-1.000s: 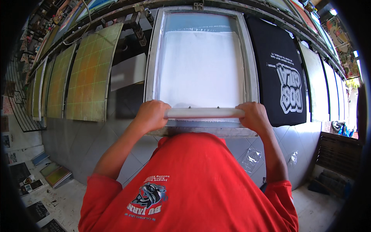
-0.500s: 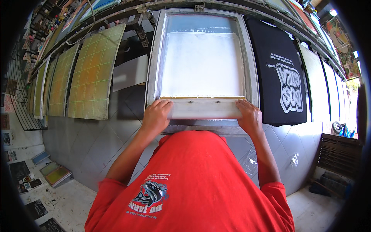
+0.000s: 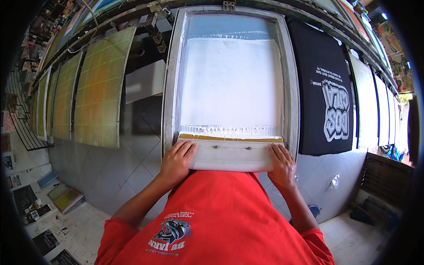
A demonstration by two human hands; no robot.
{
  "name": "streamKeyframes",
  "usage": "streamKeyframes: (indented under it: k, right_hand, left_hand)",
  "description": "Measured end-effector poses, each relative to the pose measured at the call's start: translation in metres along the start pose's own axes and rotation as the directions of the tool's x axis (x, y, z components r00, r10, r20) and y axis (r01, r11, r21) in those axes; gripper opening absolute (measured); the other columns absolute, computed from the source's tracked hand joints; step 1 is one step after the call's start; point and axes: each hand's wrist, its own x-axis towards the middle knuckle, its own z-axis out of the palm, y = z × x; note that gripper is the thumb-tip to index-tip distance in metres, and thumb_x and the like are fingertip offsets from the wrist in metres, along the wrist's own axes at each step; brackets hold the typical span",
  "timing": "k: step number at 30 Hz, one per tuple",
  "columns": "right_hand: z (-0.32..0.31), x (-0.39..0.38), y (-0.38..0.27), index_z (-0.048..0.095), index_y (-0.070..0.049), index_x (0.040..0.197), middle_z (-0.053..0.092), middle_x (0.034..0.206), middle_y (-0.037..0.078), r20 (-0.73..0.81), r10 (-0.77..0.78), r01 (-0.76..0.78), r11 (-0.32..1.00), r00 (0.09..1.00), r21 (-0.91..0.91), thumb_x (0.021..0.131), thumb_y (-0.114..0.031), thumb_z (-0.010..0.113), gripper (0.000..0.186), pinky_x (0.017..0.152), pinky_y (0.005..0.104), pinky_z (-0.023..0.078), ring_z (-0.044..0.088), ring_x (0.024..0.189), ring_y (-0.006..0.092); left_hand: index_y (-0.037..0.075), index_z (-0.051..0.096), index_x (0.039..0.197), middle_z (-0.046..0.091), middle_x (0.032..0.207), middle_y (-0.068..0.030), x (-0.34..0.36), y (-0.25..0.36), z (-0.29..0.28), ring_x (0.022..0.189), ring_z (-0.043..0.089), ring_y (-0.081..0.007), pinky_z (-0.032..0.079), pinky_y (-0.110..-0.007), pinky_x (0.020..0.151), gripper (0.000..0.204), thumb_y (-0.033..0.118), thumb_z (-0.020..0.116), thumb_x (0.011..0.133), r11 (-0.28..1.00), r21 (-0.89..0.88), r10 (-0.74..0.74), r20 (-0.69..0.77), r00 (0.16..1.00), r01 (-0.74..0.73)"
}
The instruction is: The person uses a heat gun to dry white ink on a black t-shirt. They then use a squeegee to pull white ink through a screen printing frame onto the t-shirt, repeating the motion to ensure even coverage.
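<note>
A screen-printing frame [image 3: 170,79] lies before me, white ink [image 3: 230,75] over most of its mesh and a blue-grey band at the far end. A squeegee [image 3: 229,157] with a pale handle and amber blade lies tilted across the near end of the screen. My left hand [image 3: 177,162] grips its left end and my right hand [image 3: 282,165] its right end, both with fingers curled over the top and thumbs hidden. Streaky white ink runs along just beyond the blade. The squeegee's near edge meets my red shirt.
Grid-marked greenish boards [image 3: 99,88] stand in a row to the left. A black shirt with a white print [image 3: 316,53] lies on the board at my right, pale boards [image 3: 366,101] beyond it. A metal rail runs along the back. Grey floor tiles [image 3: 132,185] show below.
Both hands and the squeegee have come down toward my body. The squeegee has tipped to show its broad face and amber blade, and a band of streaky ink now shows beyond it.
</note>
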Motion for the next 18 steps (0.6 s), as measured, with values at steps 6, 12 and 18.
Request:
streamKeyframes:
  k: [6, 12, 18]
  right_hand:
    - [0.004, 0.056, 0.024, 0.061, -0.001, 0.113, 0.060, 0.114, 0.012, 0.026, -0.043, 0.043, 0.999, 0.999, 0.004, 0.064, 0.003, 0.061, 0.049, 0.095, 0.0402, 0.045, 0.055, 0.111, 0.0298]
    - [0.008, 0.133, 0.053, 0.059, 0.000, 0.115, 0.058, 0.113, 0.011, 0.012, -0.088, 0.089, 0.996, 0.996, -0.021, 0.063, 0.003, 0.063, 0.052, 0.095, 0.0389, 0.046, 0.055, 0.110, 0.0282]
    - [0.021, 0.207, 0.083, 0.059, -0.002, 0.116, 0.058, 0.113, 0.010, -0.047, -0.121, 0.119, 0.992, 0.992, -0.042, 0.064, 0.003, 0.063, 0.052, 0.094, 0.0381, 0.047, 0.054, 0.111, 0.0284]
  left_hand:
    - [-0.002, 0.062, 0.113, 0.063, 0.113, -0.0159, 0.051, -0.026, -0.001, 0.108, 0.058, -0.0301, 0.050, -0.037, 0.091, 0.040, -0.001, 0.055, 0.073, 0.998, 0.051, 0.047, -0.056, 0.997, -0.045]
    - [-0.002, 0.061, 0.114, 0.062, 0.114, -0.0154, 0.121, -0.067, -0.002, 0.108, 0.057, -0.0305, 0.051, -0.036, 0.089, 0.045, -0.001, 0.058, 0.069, 0.991, 0.109, 0.089, -0.062, 0.994, -0.082]
    - [0.003, 0.060, 0.118, 0.059, 0.119, -0.0123, 0.194, -0.109, -0.006, 0.111, 0.056, -0.0299, 0.049, -0.037, 0.092, 0.062, 0.000, 0.070, 0.057, 0.993, 0.104, 0.065, -0.048, 0.997, -0.059]
